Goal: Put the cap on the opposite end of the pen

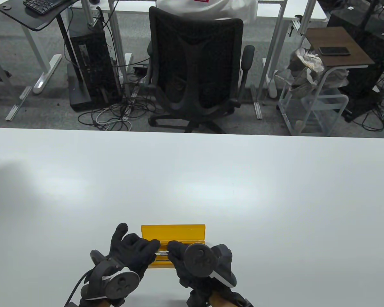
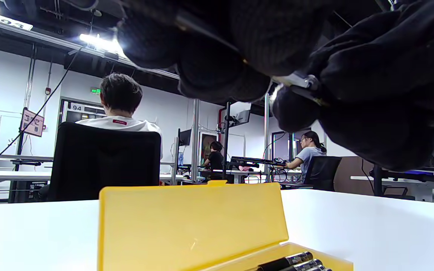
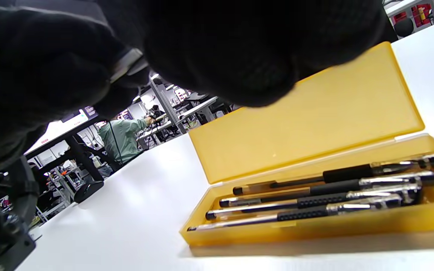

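Lying crosswise, pen [image 1: 162, 253] spans left hand [image 1: 135, 252] and right hand [image 1: 192, 260].

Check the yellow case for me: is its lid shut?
No. In the right wrist view the lid of the yellow case stands open, with four pens lying exposed inside.

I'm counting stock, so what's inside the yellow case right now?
In the right wrist view, the open yellow case holds four black-and-silver pens lying side by side. From above, both hands cover most of the tray.
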Available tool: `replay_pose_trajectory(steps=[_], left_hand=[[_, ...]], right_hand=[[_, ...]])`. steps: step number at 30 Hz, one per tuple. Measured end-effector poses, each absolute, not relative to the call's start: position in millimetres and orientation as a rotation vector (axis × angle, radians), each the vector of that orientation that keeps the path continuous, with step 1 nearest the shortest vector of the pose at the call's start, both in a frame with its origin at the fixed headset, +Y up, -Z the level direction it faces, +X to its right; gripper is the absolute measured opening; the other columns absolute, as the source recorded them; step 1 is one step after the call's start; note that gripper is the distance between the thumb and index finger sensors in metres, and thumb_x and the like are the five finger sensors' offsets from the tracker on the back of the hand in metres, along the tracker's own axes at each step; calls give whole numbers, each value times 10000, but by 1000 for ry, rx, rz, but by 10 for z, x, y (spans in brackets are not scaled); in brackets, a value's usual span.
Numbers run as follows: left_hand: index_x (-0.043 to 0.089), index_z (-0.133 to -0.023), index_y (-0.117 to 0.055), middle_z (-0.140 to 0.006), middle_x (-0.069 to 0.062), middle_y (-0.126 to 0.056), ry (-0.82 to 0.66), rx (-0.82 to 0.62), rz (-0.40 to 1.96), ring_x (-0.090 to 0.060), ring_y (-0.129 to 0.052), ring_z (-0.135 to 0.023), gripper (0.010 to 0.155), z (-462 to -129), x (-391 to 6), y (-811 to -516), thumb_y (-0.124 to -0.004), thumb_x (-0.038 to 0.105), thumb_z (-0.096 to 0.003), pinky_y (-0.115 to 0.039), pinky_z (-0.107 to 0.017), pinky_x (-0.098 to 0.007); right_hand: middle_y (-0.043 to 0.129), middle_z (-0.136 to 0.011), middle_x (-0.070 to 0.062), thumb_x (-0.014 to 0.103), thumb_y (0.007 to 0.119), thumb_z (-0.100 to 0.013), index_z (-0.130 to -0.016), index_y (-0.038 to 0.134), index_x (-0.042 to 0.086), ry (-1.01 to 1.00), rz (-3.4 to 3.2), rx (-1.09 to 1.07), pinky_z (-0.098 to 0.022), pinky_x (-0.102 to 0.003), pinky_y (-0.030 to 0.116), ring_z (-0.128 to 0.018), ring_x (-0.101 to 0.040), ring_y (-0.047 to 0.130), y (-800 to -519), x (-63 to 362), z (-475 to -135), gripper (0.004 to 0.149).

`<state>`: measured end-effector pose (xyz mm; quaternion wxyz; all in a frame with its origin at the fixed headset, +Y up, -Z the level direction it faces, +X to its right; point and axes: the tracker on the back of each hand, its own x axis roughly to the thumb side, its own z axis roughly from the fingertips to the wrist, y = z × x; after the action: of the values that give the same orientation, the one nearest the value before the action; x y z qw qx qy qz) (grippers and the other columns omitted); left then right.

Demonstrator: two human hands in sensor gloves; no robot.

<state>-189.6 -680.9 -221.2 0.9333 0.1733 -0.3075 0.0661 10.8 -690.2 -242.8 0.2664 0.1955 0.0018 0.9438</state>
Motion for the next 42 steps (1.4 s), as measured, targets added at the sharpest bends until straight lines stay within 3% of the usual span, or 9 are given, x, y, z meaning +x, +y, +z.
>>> replay_pose_trajectory(steps=[4,9,13,17,20,23,34,38,42], left_hand=[[224,-932,-848,-884,-60,-924,-653,348,36,-349,-762,-852,453,-2200,-1851,-6846,-811,320,-491,-333,-722,-763],[228,-970,-805,-957,-72,-889,-637,357,39,-354,-732,-910,477,-2209,-1859,-6846,-812,341,-506,-345,-720,-755],[184,-1156,-395,-1185,-222,-443,-533,361,188,-457,-518,-999,793,-2245,-1983,-6813,-804,420,-519,-325,-673,-793],[123,-1038,-699,-946,-153,-874,-258,183,707,-373,-864,-767,606,-2369,-2244,-6914,-825,409,-519,-502,-664,-718],[115,-1028,-721,-927,-160,-885,-147,-44,1238,-376,-863,-751,584,-2432,-2341,-7174,-848,383,-525,-503,-679,-701],[140,-1102,-595,-1027,-135,-783,-240,-147,1386,-361,-783,-851,670,-2485,-2328,-7225,-847,403,-540,-453,-725,-695],[199,-1009,-702,-957,-66,-858,-370,50,1154,-289,-845,-807,492,-2439,-2300,-7018,-736,347,-541,-505,-735,-662],[102,-964,-746,-844,-173,-955,-243,218,947,-330,-956,-661,494,-2478,-2547,-6919,-768,307,-515,-596,-672,-638],[49,-919,-789,-652,-161,-1009,-83,214,622,-290,-968,-474,529,-2542,-2779,-6924,-843,360,-494,-656,-621,-606]], right_hand=[[1026,-374,1,441,776,-419,-729,946,118,59,2664,577,-228,-358,869,-217,-138,1003,-6968,49,-2417,478],[1017,-443,0,435,748,-422,-745,939,142,158,2642,525,-262,-365,865,-275,-151,1006,-7025,67,-2467,476],[1023,-457,-5,390,736,-430,-785,899,110,55,2770,361,-256,-351,875,-277,-142,1020,-7033,196,-2557,481],[1015,-540,-30,339,738,-438,-844,845,93,80,2511,308,-280,-364,874,-336,-163,1028,-7047,352,-2585,486],[1016,-557,-31,338,737,-428,-841,862,130,83,2367,358,-291,-368,873,-354,-170,1029,-7018,328,-2583,480],[1016,-566,-28,341,733,-422,-834,875,152,170,2333,429,-302,-369,873,-370,-170,1029,-7042,260,-2564,474],[1033,-575,-64,340,761,-431,-848,872,114,225,2380,446,-303,-390,869,-378,-201,1034,-7087,135,-2541,488],[1028,-579,-59,362,757,-433,-854,864,111,163,2524,412,-309,-389,867,-385,-200,1032,-7104,259,-2570,502],[1024,-589,-67,364,755,-437,-859,862,115,168,2498,360,-318,-398,861,-397,-211,1029,-7113,304,-2600,501]])
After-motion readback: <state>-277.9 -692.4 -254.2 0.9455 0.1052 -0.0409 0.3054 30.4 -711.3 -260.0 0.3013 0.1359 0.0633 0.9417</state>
